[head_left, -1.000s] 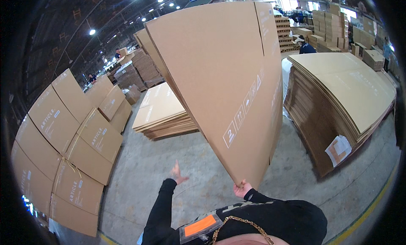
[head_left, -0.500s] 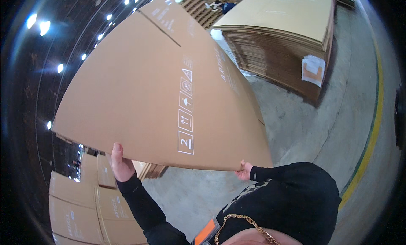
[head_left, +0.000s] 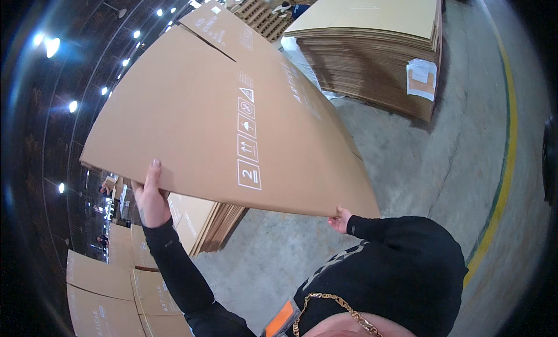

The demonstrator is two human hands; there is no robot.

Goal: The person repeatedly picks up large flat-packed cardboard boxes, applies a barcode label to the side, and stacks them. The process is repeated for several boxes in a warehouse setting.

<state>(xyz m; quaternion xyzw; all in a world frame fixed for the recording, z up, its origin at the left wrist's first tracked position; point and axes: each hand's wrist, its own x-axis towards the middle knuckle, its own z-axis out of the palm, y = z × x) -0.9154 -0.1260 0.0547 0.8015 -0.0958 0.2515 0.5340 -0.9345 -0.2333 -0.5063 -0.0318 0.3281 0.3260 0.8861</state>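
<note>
A large flat cardboard sheet (head_left: pixel 186 110), seemingly a folded-flat carton, spans the middle of the view, brown with white handling symbols and a slot cut near its far end. At its near edge on the left, my left hand (head_left: pixel 153 199) grips it, thumb over the top face and fingers partly hidden beneath. Further right along the same edge, my right hand (head_left: pixel 339 219) pinches the board close to its near right corner. Held in both hands, the sheet is raised off the floor and tilted.
A tall stack of flat cardboard (head_left: pixel 366 70) with a paper label stands at the far right. Another flat stack (head_left: pixel 218 226) sits below the sheet. Closed cartons (head_left: pixel 107 311) are piled at lower left. Wooden pallets (head_left: pixel 261 17) lie far back; a yellow line (head_left: pixel 504 162) crosses the concrete floor.
The sheet's near edge has risen in the view, along with both hands. My left hand has shifted slightly left, and more of the flat stack beneath now shows.
</note>
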